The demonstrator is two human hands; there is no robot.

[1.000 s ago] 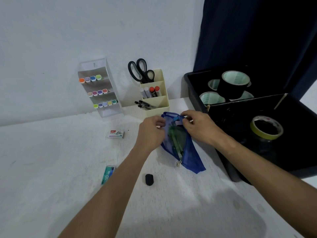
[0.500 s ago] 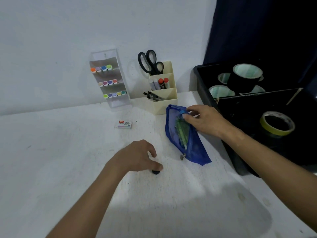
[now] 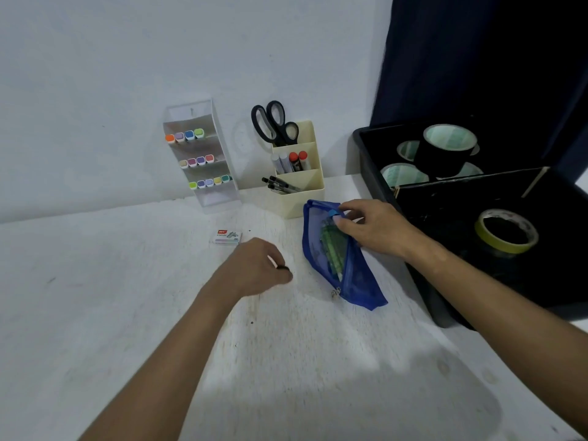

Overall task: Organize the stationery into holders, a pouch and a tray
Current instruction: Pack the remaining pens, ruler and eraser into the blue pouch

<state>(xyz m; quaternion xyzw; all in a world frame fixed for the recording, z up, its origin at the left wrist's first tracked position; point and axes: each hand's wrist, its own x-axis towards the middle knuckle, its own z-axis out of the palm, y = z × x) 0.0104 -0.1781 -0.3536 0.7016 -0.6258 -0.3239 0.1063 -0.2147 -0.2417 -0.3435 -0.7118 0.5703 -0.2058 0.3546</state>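
Blue mesh zip pouch (image 3: 342,256) lies near the white table's (image 3: 127,297) far right edge, its mouth pinched by the right hand (image 3: 370,229); the left hand (image 3: 254,268) curls around a small dark object (image 3: 283,268), mostly hidden.

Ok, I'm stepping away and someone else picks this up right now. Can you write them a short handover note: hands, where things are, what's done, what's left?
Left hand: curled round a small black object just above the table.
Right hand: holding open the top of the blue mesh pouch, which lies on the table with green items inside.
Done: highlighters in the clear tiered holder; scissors, glue sticks and pens in the cream holder; tape rolls in the black tray.
Left: put the black object away, probably in the pouch; the staples box lies loose on the table; the pouch is unzipped.
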